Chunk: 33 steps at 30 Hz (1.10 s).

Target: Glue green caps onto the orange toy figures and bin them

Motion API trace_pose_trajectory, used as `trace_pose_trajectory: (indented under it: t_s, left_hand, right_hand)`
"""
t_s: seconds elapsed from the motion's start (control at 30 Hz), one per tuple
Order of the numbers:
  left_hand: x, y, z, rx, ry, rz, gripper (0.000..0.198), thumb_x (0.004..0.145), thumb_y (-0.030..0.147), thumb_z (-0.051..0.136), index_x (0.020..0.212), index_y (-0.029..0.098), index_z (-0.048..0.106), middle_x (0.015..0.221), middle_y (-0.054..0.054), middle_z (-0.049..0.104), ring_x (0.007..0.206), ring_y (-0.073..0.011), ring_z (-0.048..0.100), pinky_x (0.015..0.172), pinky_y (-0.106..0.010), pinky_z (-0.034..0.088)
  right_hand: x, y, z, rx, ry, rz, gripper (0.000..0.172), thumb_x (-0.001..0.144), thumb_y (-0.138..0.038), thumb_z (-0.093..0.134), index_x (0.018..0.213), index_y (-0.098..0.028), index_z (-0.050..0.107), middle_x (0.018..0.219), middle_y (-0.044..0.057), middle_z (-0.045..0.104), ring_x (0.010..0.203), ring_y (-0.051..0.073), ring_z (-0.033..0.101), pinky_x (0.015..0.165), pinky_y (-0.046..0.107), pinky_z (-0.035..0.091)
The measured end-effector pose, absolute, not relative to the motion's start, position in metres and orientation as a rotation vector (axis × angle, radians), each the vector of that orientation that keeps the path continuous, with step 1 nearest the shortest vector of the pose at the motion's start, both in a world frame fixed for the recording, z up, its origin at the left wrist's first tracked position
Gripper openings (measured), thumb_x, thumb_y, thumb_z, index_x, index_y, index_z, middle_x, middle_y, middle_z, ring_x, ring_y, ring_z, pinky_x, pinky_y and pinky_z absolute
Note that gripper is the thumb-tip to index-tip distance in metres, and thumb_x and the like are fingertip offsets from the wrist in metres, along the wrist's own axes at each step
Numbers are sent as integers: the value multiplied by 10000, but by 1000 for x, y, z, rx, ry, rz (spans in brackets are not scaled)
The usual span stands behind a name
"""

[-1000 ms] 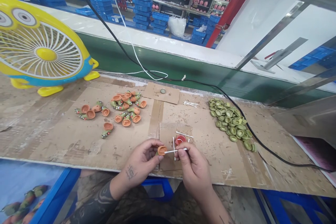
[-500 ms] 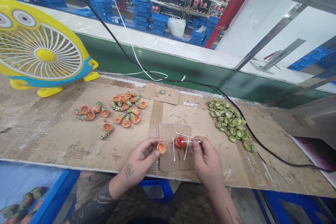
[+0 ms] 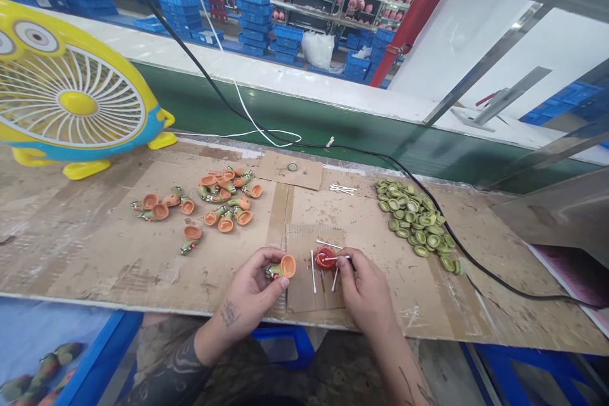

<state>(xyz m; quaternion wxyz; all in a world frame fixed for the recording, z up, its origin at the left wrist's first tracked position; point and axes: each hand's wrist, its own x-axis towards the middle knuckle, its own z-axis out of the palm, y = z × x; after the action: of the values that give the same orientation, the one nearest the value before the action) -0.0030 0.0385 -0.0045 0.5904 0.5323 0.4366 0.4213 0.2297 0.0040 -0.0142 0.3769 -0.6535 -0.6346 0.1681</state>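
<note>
Between thumb and fingers, my left hand (image 3: 254,282) grips a small green figurine with an orange bowl-shaped end (image 3: 288,266), its hollow facing me. My right hand (image 3: 364,288) pinches a cotton swab (image 3: 337,258), its tip over a small pot of red paint (image 3: 326,257). Whether the tip touches the paint I cannot tell. The pot stands on a cardboard piece (image 3: 304,301), with a few more swabs lying around it, such as the upright-lying cotton swab (image 3: 313,271) on its left. Similar green and orange figurines (image 3: 223,187) lie in groups to the left.
Green oval cup-like pieces (image 3: 413,216) are heaped at right beside a black cable (image 3: 469,260). Spare swabs (image 3: 343,189) lie behind the pot. A bottle cap (image 3: 292,167) rests on another cardboard sheet. The yellow fan (image 3: 78,103) stands at far left; a blue crate (image 3: 102,355) sits below.
My left hand has turned the figurine, so more of its green body shows. My right hand has shifted slightly left with the swab, nearer the paint pot.
</note>
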Motion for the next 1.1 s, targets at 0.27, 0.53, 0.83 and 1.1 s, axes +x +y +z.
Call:
trace_pose_trajectory:
  t_s: [0.27, 0.53, 0.83, 1.1]
  left_hand:
    - [-4, 40, -2, 1170, 1033, 878, 384, 749, 277, 848, 1097, 151, 744, 1202, -141, 717, 1070, -256, 686, 852, -321, 573]
    - [-6, 42, -3, 1163, 983, 855, 379, 757, 259, 836, 1114, 166, 753, 1204, -126, 711, 1013, -238, 683, 820, -316, 572]
    - [-7, 41, -5, 1158, 931, 827, 358, 770, 282, 836, 1083, 163, 708, 1037, -86, 663, 936, -207, 627, 777, -294, 550]
    - [-6, 39, -6, 1140, 900, 816, 336, 795, 300, 816, 1071, 173, 673, 1065, -82, 628, 883, -182, 615, 709, -262, 522]
  right_hand:
    - [229, 0, -6, -1606, -1580, 378, 215, 1058, -312, 464, 1001, -227, 653, 899, 13, 731, 799, 167, 683, 724, 265, 492]
    - [232, -8, -1, -1582, -1512, 460, 194, 1046, -315, 505, 965, -233, 661, 875, 13, 719, 769, 165, 666, 706, 263, 496]
    - [198, -20, 6, -1309, -1302, 843, 144, 1053, -309, 522, 1031, -239, 646, 838, -2, 668, 789, 144, 651, 741, 242, 522]
    - [189, -15, 7, -1332, -1444, 791, 175, 1057, -287, 493, 971, -228, 633, 806, -13, 670, 749, 132, 642, 701, 228, 481]
